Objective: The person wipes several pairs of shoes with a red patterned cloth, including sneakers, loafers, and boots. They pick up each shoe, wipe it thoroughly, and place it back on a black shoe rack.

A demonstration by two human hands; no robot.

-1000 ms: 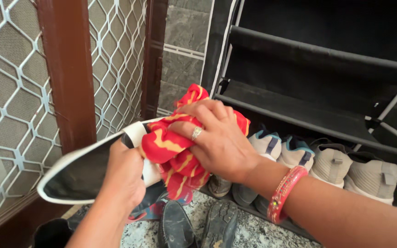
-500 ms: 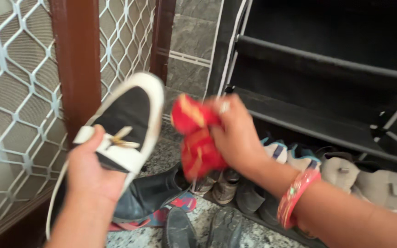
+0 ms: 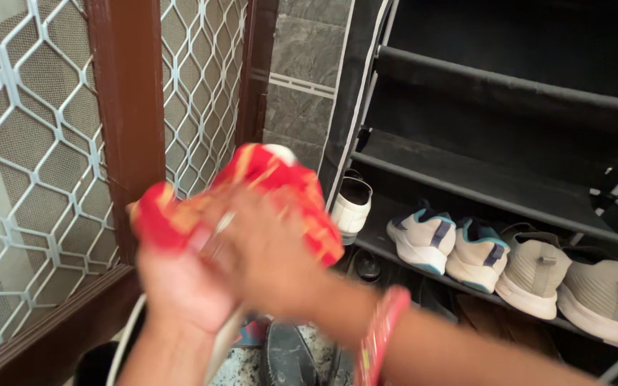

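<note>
My right hand (image 3: 273, 264) presses a red and yellow cloth (image 3: 280, 179) over a white-soled shoe, and the motion blurs it. My left hand (image 3: 180, 286) grips that shoe (image 3: 223, 343) from below; only its white edge and toe tip show past the cloth. A red bangle (image 3: 377, 336) sits on my right wrist. Both hands are held in front of a black shoe rack (image 3: 466, 171).
Two pairs of pale sneakers (image 3: 423, 239) (image 3: 602, 297) and a white shoe (image 3: 352, 204) stand on the rack's lower shelf. Dark shoes (image 3: 287, 354) lie on the stone floor below. A brown door frame (image 3: 126, 107) with white mesh grille is at left.
The shoe has turned from showing its dark inside to being covered. My right hand moved left with the cloth and now lies over the shoe, close against my left hand.
</note>
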